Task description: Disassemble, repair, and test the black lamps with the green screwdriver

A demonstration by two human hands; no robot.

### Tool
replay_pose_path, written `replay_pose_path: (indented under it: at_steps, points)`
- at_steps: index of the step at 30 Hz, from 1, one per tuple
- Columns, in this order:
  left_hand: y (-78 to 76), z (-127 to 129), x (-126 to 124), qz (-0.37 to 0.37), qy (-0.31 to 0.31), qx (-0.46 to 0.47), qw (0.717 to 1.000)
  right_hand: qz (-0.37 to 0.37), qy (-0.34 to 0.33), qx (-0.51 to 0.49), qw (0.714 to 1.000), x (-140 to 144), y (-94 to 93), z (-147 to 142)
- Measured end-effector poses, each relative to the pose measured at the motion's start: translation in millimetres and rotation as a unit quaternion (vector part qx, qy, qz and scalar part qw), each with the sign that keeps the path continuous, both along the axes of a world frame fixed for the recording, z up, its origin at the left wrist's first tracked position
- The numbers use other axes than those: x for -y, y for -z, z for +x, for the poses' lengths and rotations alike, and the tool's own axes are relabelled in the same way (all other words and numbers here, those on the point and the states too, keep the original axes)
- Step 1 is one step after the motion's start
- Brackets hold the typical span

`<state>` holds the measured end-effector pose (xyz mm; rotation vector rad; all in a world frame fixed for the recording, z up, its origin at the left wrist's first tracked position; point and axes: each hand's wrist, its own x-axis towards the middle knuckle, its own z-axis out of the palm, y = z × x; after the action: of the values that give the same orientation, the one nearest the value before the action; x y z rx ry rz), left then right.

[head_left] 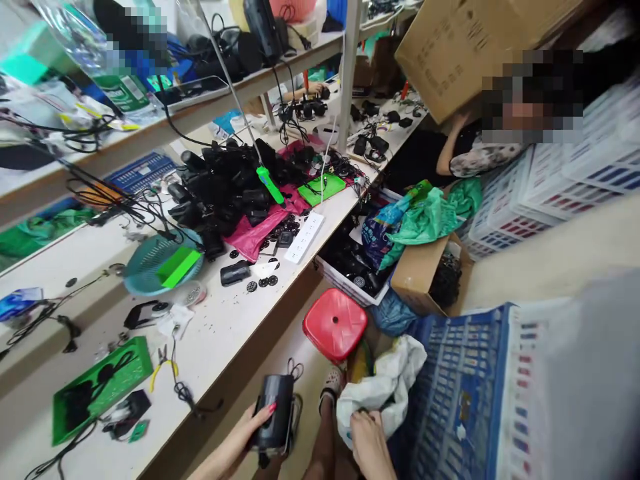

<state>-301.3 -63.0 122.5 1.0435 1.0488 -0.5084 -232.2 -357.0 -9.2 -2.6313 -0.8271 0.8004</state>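
Both hands grip: left hand [250,430] a black device [274,413], right hand [367,440] a white bag [383,390], contents hidden.

I see the desk [225,327] on my left, a stool [334,323] beside it, and a crate [460,393] right of the stool.

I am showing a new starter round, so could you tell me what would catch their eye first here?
Probably the heap of black devices piled mid-bench, with a green tool hanging over it. Next, the red stool on the floor beside the bench. Near the bottom edge, the left hand holds a black device while the right hand grips a white bag.
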Motion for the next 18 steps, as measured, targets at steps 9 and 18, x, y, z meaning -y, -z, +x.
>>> replay_pose_path:
  at_steps: [9, 18]
  points:
    - [-1.9, 65.0, 71.4, -0.216, 0.169, 0.101, 0.956, 0.038, -0.059, -0.028, 0.997, -55.5, -132.6, -91.2]
    - [1.2, 22.4, 72.2, -0.21, 0.05, 0.091, 0.972, -0.034, 0.054, -0.067, 0.996, -47.9, -170.8, -182.2]
